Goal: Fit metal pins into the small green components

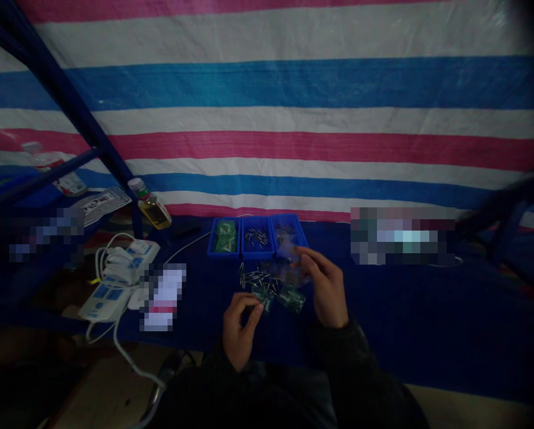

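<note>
l hand [240, 333] thumb + index nearly closed, pinching edge of green pkt [263, 294]; r hand [328, 287] fingertips nipped on clear bag [288, 251], blurred, by front of r tray [303, 242]. loose metal pins [254, 276] on blue table [383, 316], just in front of mid tray [256, 255]; 2nd green pkt [292, 299] btwn hands.

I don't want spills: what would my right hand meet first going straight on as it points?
Past the clear bag it seems to hold, your right hand would probably meet the rightmost blue tray, though the hand's height is hard to judge; it might pass above.
</note>
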